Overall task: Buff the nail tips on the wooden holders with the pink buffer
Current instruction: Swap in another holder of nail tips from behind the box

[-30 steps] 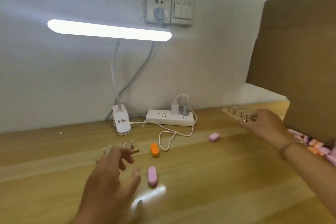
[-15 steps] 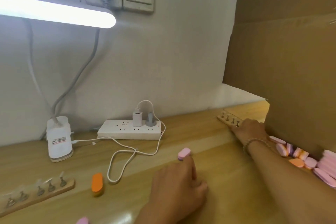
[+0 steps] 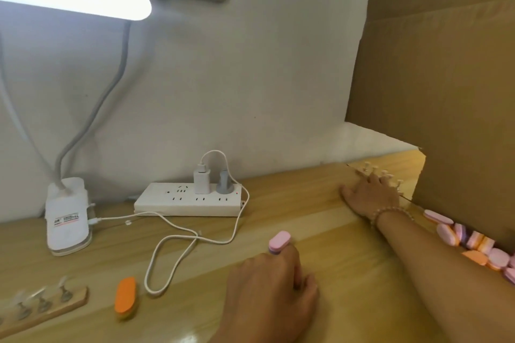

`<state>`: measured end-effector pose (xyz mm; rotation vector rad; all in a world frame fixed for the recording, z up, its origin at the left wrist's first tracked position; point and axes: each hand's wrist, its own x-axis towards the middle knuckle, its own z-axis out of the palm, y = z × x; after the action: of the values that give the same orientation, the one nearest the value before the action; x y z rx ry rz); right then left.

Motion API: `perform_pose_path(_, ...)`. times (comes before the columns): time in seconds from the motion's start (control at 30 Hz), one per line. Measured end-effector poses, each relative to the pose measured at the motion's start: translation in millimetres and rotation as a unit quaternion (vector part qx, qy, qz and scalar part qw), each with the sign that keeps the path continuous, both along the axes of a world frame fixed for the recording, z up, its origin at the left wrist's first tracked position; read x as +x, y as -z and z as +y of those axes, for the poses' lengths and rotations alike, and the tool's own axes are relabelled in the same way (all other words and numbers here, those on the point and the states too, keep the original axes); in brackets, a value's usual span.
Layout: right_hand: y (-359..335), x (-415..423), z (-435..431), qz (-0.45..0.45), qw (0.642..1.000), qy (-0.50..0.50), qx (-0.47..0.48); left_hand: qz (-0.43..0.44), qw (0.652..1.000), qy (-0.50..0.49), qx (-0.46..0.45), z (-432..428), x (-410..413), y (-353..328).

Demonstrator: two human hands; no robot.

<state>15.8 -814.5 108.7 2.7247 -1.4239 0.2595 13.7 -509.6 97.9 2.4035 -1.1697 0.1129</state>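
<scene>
Splitting attention risks fumbling: left hand (image 3: 267, 287) fingers cover one end of the pink buffer (image 3: 279, 240), grip unclear; right hand (image 3: 370, 198) fingers, spread over the wooden holder (image 3: 360, 172), could dislodge nail tips (image 3: 367, 165).

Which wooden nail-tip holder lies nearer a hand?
The far wooden holder by the cardboard box, at the right hand; the near-left holder lies apart from both hands.
</scene>
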Motion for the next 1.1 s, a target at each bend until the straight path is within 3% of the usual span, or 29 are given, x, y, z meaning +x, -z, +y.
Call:
perform_pose_path(0.07, 1.7, 0.1, -5.0, -0.014, 0.998, 0.023, 0.063, 0.0, 1.0, 0.002, 0.004, 1.3, 0.3, -1.4)
perform_pose_path(0.17, 3.6, -6.0, -2.8, -0.012, 0.996, -0.013, 0.086, 0.004, 1.0, 0.021, -0.011, 7.2, -2.4, -6.5)
perform_pose_path(0.27, -6.3, -15.0, 16.8, -0.102, 0.986, -0.067, 0.117, 0.044, 0.994, 0.028, -0.095, 18.5, -8.2, -22.6)
perform_pose_path(0.33, -19.0, -16.5, 47.2, -0.226, 0.961, -0.128, 0.095, 0.057, 0.983, -0.006, -0.176, 34.2, -2.7, -40.4)
perform_pose_path(0.43, -39.7, -28.1, 129.8, -0.369, 0.883, -0.28, 0.075, 0.018, 0.964, -0.027, -0.265, 82.5, 19.4, -68.4)
perform_pose_path(0.5, -42.6, -46.6, 201.0, -0.352, 0.845, -0.396, 0.07, -0.052, 0.959, -0.07, -0.271, 137.3, 38.9, -77.5)
perform_pose_path(0.6, -34.3, -67.0, 299.8, -0.163, 0.824, -0.53, 0.118, -0.036, 0.947, -0.224, -0.226, 227.8, 67.5, -63.9)
perform_pose_path(0.67, -19.9, -68.2, 346.1, -0.049, 0.833, -0.536, 0.13, 0.062, 0.931, -0.319, -0.166, 278.8, 76.4, -40.6)
perform_pose_path(0.73, -11.1, -60.0, 375.9, -0.012, 0.85, -0.52, 0.08, 0.141, 0.919, -0.341, -0.136, 307.7, 75.4, -19.1)
perform_pose_path(0.8, -7.3, -50.4, 390.0, -0.038, 0.866, -0.494, 0.058, 0.136, 0.93, -0.327, -0.102, 312.7, 73.9, -5.4)
perform_pose_path(0.93, -6.0, -36.8, 391.1, -0.1, 0.886, -0.415, 0.181, 0.101, 0.948, -0.289, -0.086, 301.7, 73.0, -9.3)
perform_pose_path(1.1, -1.8, -44.3, 392.1, -0.201, 0.877, -0.355, 0.253, 0.123, 0.963, -0.237, -0.037, 308.3, 46.9, -15.9)
